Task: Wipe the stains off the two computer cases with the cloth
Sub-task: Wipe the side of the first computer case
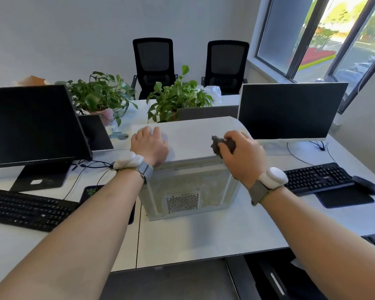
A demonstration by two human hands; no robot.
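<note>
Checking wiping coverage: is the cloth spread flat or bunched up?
Bunched up. The cloth is a crumpled wad in the right hand's grip, at the computer case's top edge.

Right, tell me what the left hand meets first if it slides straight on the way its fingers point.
The left hand lies flat on the white computer case, fingers pointing away. Straight on, the case top looks free to its far edge; beyond that, probably the potted plant, though depth is unclear.

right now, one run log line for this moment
left hand flat on white case top | right hand grips dark cloth at top's near right edge | second case unseen
</note>
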